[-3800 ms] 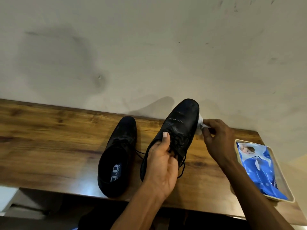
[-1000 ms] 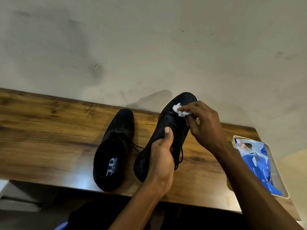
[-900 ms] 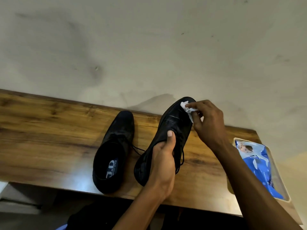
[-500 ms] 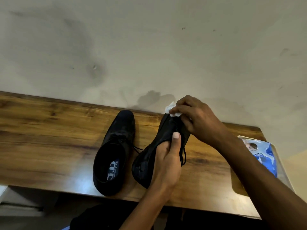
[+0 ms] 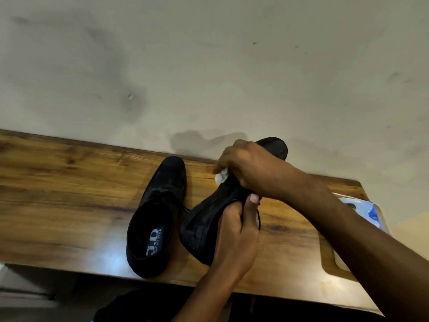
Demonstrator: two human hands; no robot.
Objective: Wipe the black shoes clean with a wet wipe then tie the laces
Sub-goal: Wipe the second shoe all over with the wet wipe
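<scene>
Two black lace-up shoes are over the wooden table point(image 5: 69, 201). The left shoe point(image 5: 155, 219) lies flat, its opening toward me with a label inside. The right shoe point(image 5: 204, 226) is tilted onto its side and lifted, and my left hand point(image 5: 234, 238) grips it at the opening, thumb on the tongue. My right hand point(image 5: 250, 168) reaches across the shoe's upper and pinches a crumpled white wet wipe point(image 5: 221, 176) against its left side. The toe point(image 5: 276, 146) sticks out behind that hand. Loose laces point(image 5: 258, 219) hang below.
A tray point(image 5: 380, 212) holding a blue and white wipe pack point(image 5: 371, 212) sits at the table's right end, partly hidden by my right forearm. A stained pale wall rises straight behind the table. The table's near edge runs just under the shoes.
My right hand has dragged the wipe from the toe down the shoe's left side. My left hand has rolled the shoe further onto its side.
</scene>
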